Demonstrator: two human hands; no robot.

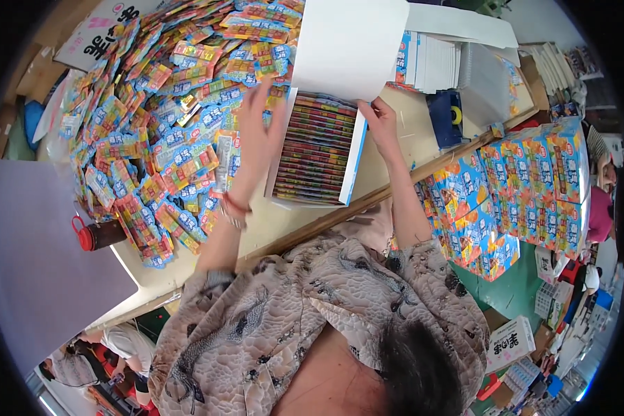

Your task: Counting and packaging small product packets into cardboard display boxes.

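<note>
An open white cardboard box (350, 163) stands on the table in front of me, its lid (350, 45) raised at the far side. Rows of colourful flat packets (315, 149) stand on edge inside it. My right hand (383, 125) grips the box's far right corner between thumb and fingers. Along the box's left side is my left hand (262, 128), slightly blurred, fingers stretched out and holding nothing. Whether it touches the box, I cannot tell. Just left of it spreads a big heap of similar packets (180, 152) in blue, yellow and red.
A stack of flat white-edged cards (430, 62) lies beyond the box, near a blue tape dispenser (447, 118). A dark jar with a red lid (97, 234) stands left. Printed boxes (527, 187) are stacked beyond the table's right edge. Other people sit at lower left.
</note>
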